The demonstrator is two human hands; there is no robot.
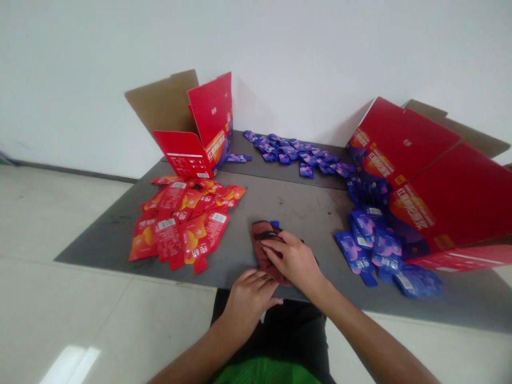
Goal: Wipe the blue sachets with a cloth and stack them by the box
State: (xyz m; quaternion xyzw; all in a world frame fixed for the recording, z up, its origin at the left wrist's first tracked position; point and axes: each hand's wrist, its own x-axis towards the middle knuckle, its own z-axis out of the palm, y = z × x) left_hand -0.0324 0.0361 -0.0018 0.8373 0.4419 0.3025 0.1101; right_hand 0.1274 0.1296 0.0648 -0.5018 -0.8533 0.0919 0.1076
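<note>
A small dark red cloth pouch (262,234) lies on the grey mat (304,210) in front of me, with a bit of blue sachet showing at its top edge. My right hand (294,258) lies over the pouch, fingers curled on its dark opening. My left hand (250,296) sits at the pouch's near edge, fingers bent against the cloth. A pile of red sachets (184,224) is to the left. Blue sachets (374,248) lie to the right.
An open red carton (208,133) stands at the back left. A larger red carton (432,186) lies tipped at the right, blue sachets spilling from it. More blue sachets (296,152) are strewn along the back by the white wall. Pale floor tiles surround the mat.
</note>
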